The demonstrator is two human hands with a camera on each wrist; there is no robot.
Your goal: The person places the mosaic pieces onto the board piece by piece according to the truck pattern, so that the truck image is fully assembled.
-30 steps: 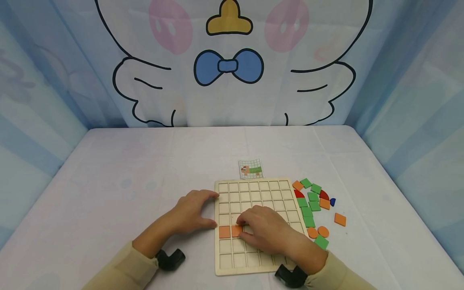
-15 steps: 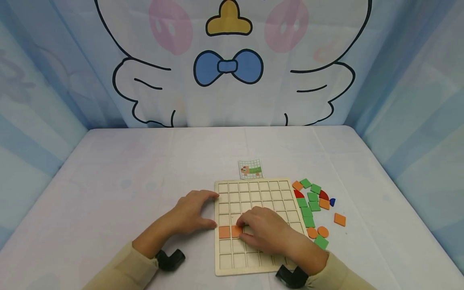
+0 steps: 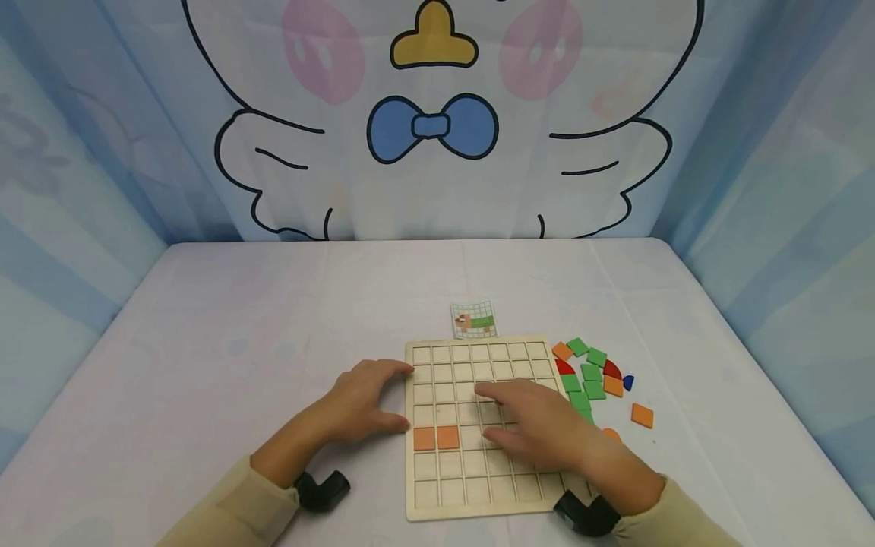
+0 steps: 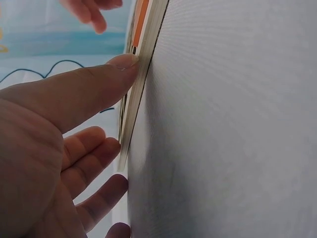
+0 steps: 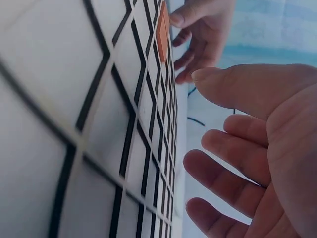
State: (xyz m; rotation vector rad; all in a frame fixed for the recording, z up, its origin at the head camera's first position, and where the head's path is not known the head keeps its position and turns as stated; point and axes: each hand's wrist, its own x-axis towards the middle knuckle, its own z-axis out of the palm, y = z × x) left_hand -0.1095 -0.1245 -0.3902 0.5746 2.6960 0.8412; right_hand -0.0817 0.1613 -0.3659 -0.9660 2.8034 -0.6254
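A pale wooden grid board [image 3: 437, 486] lies on the table, its cells outlined by raised strips. Two orange square tiles, the left one [image 3: 424, 438] and the right one [image 3: 447, 437], sit side by side in cells at its left edge. My left hand [image 3: 358, 400] touches the board's left edge with thumb and fingertips, fingers spread; the left wrist view shows the thumb [image 4: 99, 84] against the rim. Over the middle of the board hovers my right hand [image 3: 543, 425], thumb and fingers apart and nothing between them. In the right wrist view its fingers [image 5: 223, 183] are above the grid.
Right of the board lie loose tiles: several green squares [image 3: 591, 372], orange squares [image 3: 642, 415], red quarter-round pieces [image 3: 611, 369] and a small blue piece [image 3: 628, 383]. An orange round tile [image 3: 611, 434] is partly behind the right arm. A small picture card [image 3: 473, 319] lies beyond the board's far edge.
My right hand has let go of the second orange square tile, which now lies in its cell, and has moved right and slightly away. The left hand has stayed put.
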